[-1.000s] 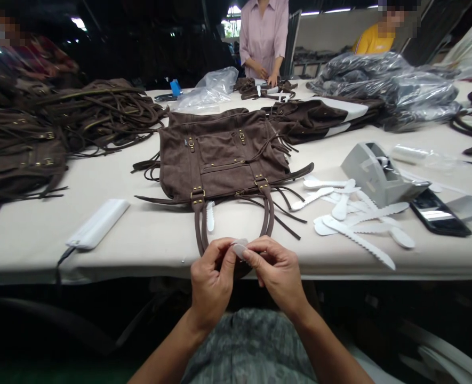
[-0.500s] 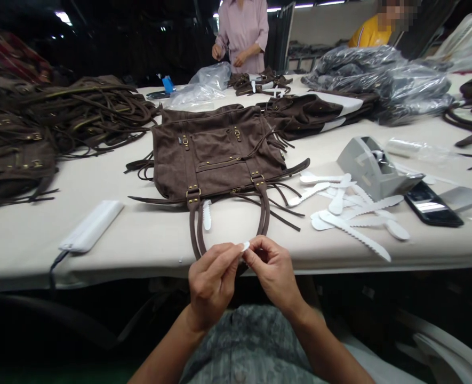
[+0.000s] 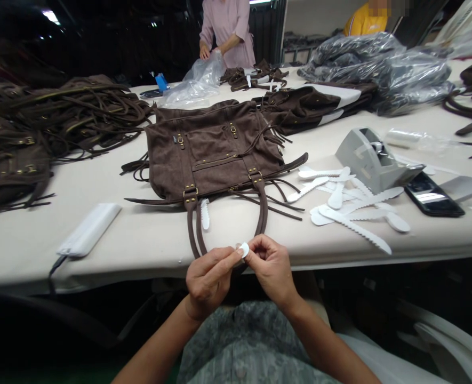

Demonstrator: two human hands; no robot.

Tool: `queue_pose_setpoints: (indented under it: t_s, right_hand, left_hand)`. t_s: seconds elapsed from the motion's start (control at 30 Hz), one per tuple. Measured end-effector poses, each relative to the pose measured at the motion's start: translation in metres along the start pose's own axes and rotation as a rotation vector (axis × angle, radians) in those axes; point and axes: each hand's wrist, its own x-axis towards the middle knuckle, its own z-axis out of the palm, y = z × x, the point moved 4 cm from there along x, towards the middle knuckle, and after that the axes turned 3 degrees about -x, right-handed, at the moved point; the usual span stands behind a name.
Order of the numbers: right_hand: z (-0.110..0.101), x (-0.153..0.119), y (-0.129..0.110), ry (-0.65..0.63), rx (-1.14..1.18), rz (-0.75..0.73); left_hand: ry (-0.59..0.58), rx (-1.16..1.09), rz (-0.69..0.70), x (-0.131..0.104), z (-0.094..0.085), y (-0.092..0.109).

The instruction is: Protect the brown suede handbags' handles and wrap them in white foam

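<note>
Two hands, white tab between, bag beyond

The long table is covered with a cream cloth. Behind it, toward the right, a pale wall can be seen. At the upper left, a white lamp is surrounded by darkness. Below the table, details are hidden by shadow.

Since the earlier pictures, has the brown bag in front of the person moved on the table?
No, not visibly: the brown bag lies as before, left of the grey tape dispenser.
</note>
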Motion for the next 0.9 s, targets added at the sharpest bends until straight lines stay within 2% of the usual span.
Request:
queue_pose_setpoints:
  t_s: [0.1,0.17,0.23,0.37,0.43,0.47,0.5,0.57,0.67,0.73,0.83,0.9]
  right_hand:
    - [-0.001,0.000,0.003,0.031,-0.010,0.009]
    - [0.000,-0.002,0.004,0.019,-0.008,-0.004]
    - [0.000,-0.003,0.003,-0.004,-0.022,-0.030]
    - [-0.003,-0.006,0.000,-0.027,-0.112,-0.112]
    - [-0.004,-0.006,0.000,-0.043,-0.162,-0.155]
    - [-0.005,-0.006,-0.001,-0.053,-0.185,-0.174]
    - [-0.006,-0.006,-0.001,-0.063,-0.204,-0.190]
    - [-0.007,-0.006,-0.002,-0.094,-0.230,-0.219]
    - [-0.008,-0.009,-0.005,-0.135,-0.225,-0.256]
    - [-0.011,-0.014,-0.007,-0.061,-0.229,-0.292]
    - [-0.017,-0.026,-0.009,0.068,-0.288,-0.301]
    - [-0.016,-0.032,-0.004,0.017,-0.254,-0.193]
  left_hand:
    - [-0.036,-0.017,0.005,-0.001,0.002,-0.003]
    - [-0.057,-0.086,-0.088,-0.001,0.001,-0.007]
    - [-0.083,-0.186,-0.243,0.001,0.001,-0.012]
    - [-0.155,-0.439,-0.654,0.004,0.002,-0.023]
    - [-0.286,-0.548,-0.792,0.007,0.004,-0.026]
    - [-0.378,-0.563,-0.814,0.009,0.005,-0.027]
    - [-0.467,-0.534,-0.796,0.012,0.004,-0.027]
    - [-0.591,-0.359,-0.624,0.019,0.000,-0.026]
    - [-0.646,0.042,-0.170,0.028,-0.008,-0.017]
    - [-0.663,0.251,0.074,0.029,-0.010,-0.007]
    - [-0.687,0.350,0.206,0.027,-0.008,0.006]
    - [-0.695,0.317,0.205,0.025,-0.005,0.014]
